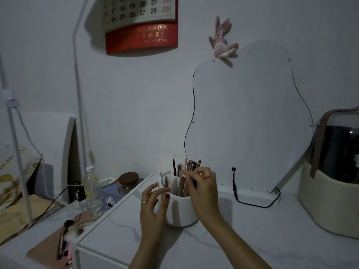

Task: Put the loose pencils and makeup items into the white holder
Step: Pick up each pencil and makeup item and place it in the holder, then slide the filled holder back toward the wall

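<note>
holder: white holder (pixel 179 210) stands upright on the white tabletop (pixel 252 239), centre, near the left edge of the top
contents: pencils and makeup items (pixel 186 167) stand bunched in the far compartment, tips up; a few shorter ones in the near-left compartment
right hand: right hand (pixel 204 188) is over the rim, fingertips pinching one slim item among the bunch
left hand: left hand (pixel 155 202) is beside the holder's left wall, fingers loosely spread, thumb on the wall; steadies, not gripping
risk 1: holder sits close to the edge; a sideways push could likely tip it off
risk 2: crowded bunch; pressing one item in may jostle others out
risk 3: dim light, small tips hard to see
leftovers: brushes (pixel 64 239) lie on a pink mat, lower shelf, near left
surface: pale, faintly veined, smooth
room: wavy mirror (pixel 252 117) far right against the wall, black cable (pixel 252 202) below it, calendar (pixel 141 24) above
</note>
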